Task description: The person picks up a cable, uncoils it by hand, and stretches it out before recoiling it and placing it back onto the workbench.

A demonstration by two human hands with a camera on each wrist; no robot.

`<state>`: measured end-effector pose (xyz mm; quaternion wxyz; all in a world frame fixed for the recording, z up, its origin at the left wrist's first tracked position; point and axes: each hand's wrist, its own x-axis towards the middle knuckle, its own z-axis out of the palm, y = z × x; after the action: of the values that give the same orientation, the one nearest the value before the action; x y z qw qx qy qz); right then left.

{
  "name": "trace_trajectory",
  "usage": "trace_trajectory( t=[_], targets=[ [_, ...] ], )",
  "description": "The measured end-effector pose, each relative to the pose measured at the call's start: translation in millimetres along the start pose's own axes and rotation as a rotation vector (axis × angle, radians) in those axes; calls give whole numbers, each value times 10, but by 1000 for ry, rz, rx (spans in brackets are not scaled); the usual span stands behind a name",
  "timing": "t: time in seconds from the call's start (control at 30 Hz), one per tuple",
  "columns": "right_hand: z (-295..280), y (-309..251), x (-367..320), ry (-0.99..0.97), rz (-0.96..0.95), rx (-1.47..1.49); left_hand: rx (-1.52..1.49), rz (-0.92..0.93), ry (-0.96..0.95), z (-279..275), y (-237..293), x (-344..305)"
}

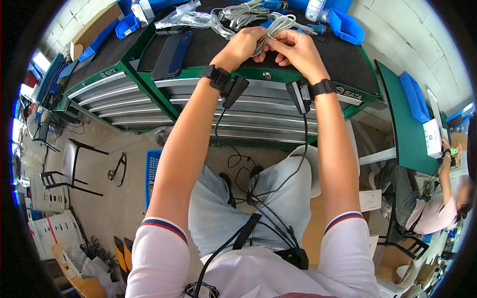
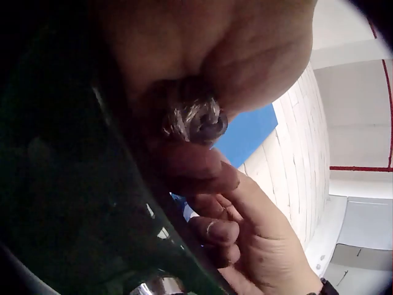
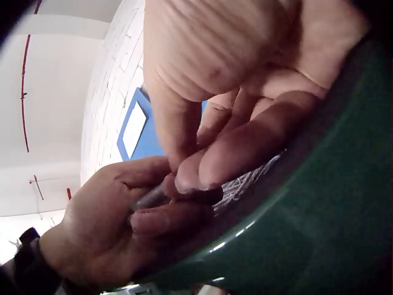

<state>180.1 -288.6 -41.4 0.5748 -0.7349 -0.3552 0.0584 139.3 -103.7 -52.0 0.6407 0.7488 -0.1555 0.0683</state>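
Note:
A coiled grey cable (image 1: 279,25) is held over the front of the black-topped bench. The left hand (image 1: 247,43) grips the bundle from its left side; in the left wrist view the cable loops (image 2: 195,117) show between its thumb and fingers. At the bundle's right side, the right hand (image 1: 298,49) has its thumb and index finger pinched together close to the left fingertips. In the right wrist view the right hand (image 3: 239,98) pinches something small at the bundle, largely hidden by the fingers.
More coiled cables (image 1: 243,12) and plastic bags (image 1: 184,16) lie behind the hands. A dark phone-like slab (image 1: 172,55) is at the left. Blue bins (image 1: 346,26), a white bottle (image 1: 315,9) and, far right, a seated person (image 1: 432,211) are in view.

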Motion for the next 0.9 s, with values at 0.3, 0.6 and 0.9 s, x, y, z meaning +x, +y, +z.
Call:
trace_trajectory(
  t=[0.3,0.6,0.9],
  targets=[
    [31,-13,-45,156,-38,101,-3,-42,67,104,66,-3],
    [9,-8,-34,89,-21,76,46,-35,80,86,31,-46],
    [-94,46,37,63,131,337,-100,50,68,99,46,-59]
  ],
)
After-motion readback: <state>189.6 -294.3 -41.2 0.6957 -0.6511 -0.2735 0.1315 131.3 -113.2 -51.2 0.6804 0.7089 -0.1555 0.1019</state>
